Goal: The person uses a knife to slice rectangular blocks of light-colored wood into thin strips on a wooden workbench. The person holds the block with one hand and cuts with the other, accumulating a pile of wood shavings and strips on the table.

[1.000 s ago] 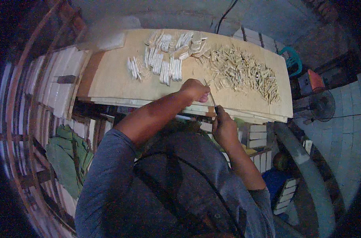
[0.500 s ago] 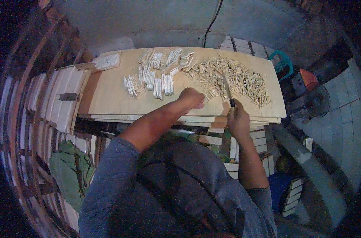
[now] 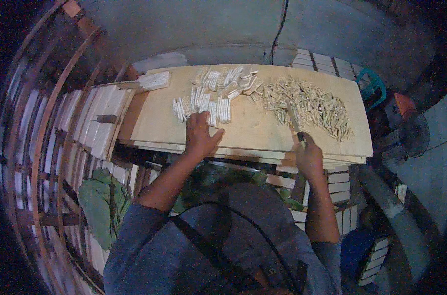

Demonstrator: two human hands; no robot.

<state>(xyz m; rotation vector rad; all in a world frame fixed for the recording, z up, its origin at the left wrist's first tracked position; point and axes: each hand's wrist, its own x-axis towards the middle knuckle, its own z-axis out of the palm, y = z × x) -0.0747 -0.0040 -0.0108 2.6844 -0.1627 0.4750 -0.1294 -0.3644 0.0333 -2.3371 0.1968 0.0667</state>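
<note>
My left hand [image 3: 202, 135] reaches over the near part of the board with its fingers spread, the tips close to or touching the nearest pale slabs. These whitish slabs [image 3: 224, 110] stand and lean in short rows, several of them tipped over. In my right hand [image 3: 310, 156] is a knife [image 3: 293, 119]; its dark handle sits in my closed fingers. The blade points away from me, its tip at the edge of a heap of small cut pale sticks [image 3: 321, 105]. Everything lies on a broad light wooden board [image 3: 262, 135].
A white block [image 3: 155, 80] lies at the board's far left corner. Stacked white-slab racks [image 3: 100, 118] stand on the left, with green sheets [image 3: 99, 206] below them. To the right are a teal chair [image 3: 374, 91] and a dark fan [image 3: 412, 135].
My left hand has moved left from beside the cut sticks to the pale slabs, and its curled fingers have spread. My right hand still holds the knife by the heap. The view has shifted slightly.
</note>
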